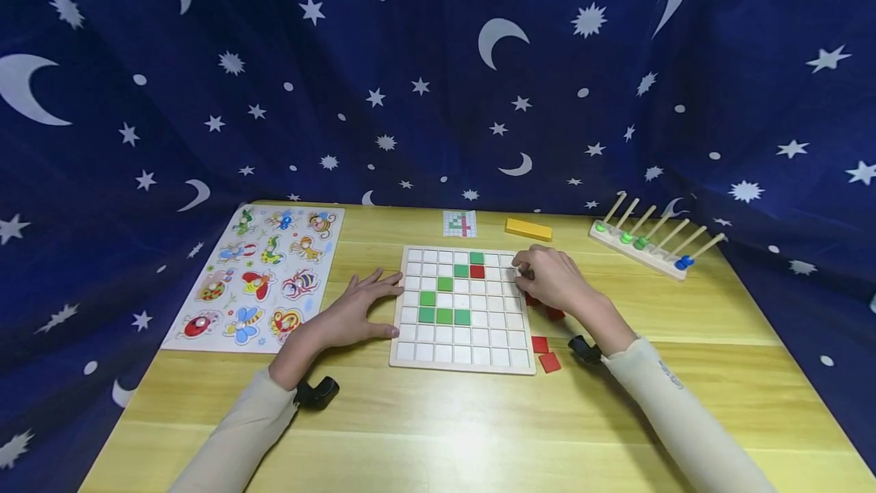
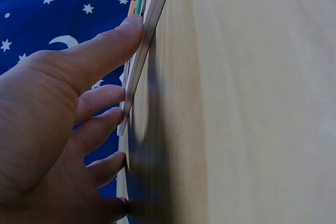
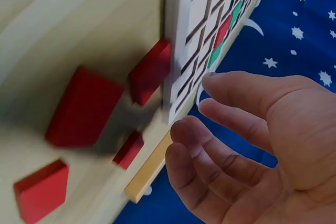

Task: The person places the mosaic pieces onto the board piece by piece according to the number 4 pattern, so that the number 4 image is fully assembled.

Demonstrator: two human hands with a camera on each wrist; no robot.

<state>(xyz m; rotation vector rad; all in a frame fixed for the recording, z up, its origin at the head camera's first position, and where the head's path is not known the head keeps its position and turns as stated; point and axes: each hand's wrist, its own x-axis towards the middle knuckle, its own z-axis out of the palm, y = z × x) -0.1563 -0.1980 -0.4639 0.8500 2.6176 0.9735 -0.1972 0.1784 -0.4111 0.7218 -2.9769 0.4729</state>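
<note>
A white grid board [image 1: 461, 367] lies on the table, with several green tiles [image 1: 445, 316] and one red tile [image 1: 477, 271] set in its cells. My left hand [image 1: 352, 314] rests at the board's left edge, fingers spread, thumb touching the edge lower down. At the upper right edge hovers my right hand [image 1: 550, 276], its fingers loosely bent. In the right wrist view, no tile shows between the thumb and fingers of this hand [image 3: 257, 140]. Loose red tiles [image 3: 84, 108] lie beside the board, some partly hidden under the right hand in the head view.
Behind the board are a small pattern card [image 1: 459, 224] and a yellow block [image 1: 528, 230]. An insect picture board [image 1: 229, 303] lies at left. A peg rack [image 1: 636, 249] with coloured beads stands at back right. Starry dark-blue cloth [image 1: 438, 120] hangs behind the table.
</note>
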